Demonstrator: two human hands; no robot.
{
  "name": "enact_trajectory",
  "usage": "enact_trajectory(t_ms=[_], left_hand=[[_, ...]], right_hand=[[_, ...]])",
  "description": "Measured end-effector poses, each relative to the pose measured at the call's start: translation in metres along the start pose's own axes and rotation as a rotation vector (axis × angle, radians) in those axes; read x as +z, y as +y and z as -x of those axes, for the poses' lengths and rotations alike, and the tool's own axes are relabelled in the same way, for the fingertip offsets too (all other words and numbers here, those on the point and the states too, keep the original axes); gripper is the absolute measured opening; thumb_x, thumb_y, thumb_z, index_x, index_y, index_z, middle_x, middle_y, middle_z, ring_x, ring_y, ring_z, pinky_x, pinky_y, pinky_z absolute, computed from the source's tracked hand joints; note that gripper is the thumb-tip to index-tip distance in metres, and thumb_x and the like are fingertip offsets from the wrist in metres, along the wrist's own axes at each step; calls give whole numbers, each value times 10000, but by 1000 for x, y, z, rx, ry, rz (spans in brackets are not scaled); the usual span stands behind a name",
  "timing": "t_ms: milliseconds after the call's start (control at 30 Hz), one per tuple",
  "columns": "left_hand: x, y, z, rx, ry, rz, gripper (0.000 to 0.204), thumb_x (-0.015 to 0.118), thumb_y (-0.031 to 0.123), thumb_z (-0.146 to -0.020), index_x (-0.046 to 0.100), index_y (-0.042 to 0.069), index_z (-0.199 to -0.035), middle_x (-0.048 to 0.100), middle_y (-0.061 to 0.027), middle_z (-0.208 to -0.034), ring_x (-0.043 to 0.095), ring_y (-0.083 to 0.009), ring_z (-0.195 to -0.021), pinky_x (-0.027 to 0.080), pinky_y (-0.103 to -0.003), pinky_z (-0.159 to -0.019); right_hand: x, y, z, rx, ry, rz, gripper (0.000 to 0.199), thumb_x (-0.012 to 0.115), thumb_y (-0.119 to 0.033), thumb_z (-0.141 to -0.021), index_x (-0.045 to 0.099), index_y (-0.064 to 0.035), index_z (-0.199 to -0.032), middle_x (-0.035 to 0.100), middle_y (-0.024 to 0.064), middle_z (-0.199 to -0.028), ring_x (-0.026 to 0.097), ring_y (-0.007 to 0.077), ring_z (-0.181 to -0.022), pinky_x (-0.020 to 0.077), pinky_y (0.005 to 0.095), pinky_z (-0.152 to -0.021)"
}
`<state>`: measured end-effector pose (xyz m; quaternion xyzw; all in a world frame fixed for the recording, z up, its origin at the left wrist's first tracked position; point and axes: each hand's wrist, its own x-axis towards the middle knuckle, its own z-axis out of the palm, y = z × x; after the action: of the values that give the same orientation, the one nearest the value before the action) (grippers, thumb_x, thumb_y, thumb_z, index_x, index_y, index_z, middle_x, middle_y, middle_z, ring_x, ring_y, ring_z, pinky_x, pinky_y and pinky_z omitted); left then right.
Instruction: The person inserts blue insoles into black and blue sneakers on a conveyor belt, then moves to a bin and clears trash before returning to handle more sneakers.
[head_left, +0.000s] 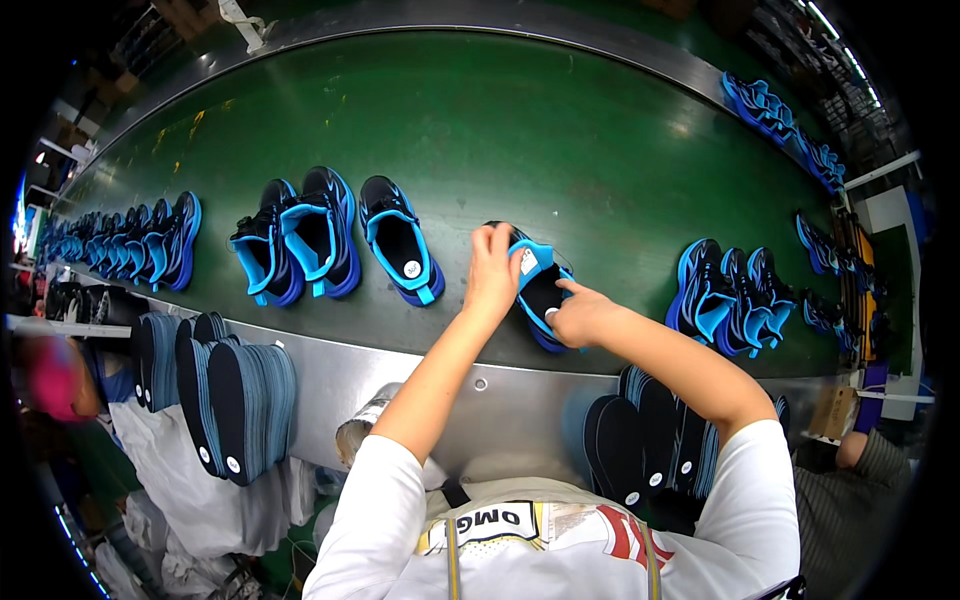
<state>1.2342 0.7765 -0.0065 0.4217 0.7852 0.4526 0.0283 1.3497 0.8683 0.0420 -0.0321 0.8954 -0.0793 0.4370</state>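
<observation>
A black and blue sneaker (537, 262) rests on the green conveyor belt (450, 110) in front of me, its opening facing up. My left hand (492, 272) grips it at the toe and tongue. Around the heel closes my right hand (586, 314), its index finger reaching over the collar toward the dark insole inside. Part of the shoe's upper is hidden behind my fingers. Just left of it stands another sneaker (400, 240) with a dark insole and a round white sticker showing. Beyond that, two more sneakers (318, 230) stand side by side.
Stacks of black insoles (255, 410) stand at the left on the belt's metal edge (480, 384); more insoles (613, 440) are at the right. Rows of sneakers (150, 240) line the far left, others (725, 295) the right. Another person's striped sleeve (850, 500) shows at lower right.
</observation>
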Motion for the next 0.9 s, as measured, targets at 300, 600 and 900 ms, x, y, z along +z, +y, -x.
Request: enact_trajectory(t_ms=[300,600,900], left_hand=[[-3,13,2,144,-314,-194,412,680,81,-645,422,8,-957,427,-169,-1057,508,-362,-897,455,-404,-729],[-18,40,39,482,-180,-271,334,642,96,-676,476,10,-952,503,-176,-1022,535,-294,-792,445,-357,-663],[-7,7,-23,649,-295,-900,158,500,138,-760,497,62,-898,364,-250,-1267,347,-350,-1200,258,-590,-917]], right_hand=[[58,-21,19,95,862,-251,301,527,-283,-787,616,-4,-859,561,167,-992,476,277,-1072,163,477,-1026],[135,-82,50,341,1111,-657,242,584,-179,-783,609,-84,-1004,459,227,-1159,453,319,-1095,235,521,-967],[94,-60,19,364,1236,-802,357,526,-225,-817,505,-82,-1144,492,234,-1125,493,347,-1016,332,435,-925]])
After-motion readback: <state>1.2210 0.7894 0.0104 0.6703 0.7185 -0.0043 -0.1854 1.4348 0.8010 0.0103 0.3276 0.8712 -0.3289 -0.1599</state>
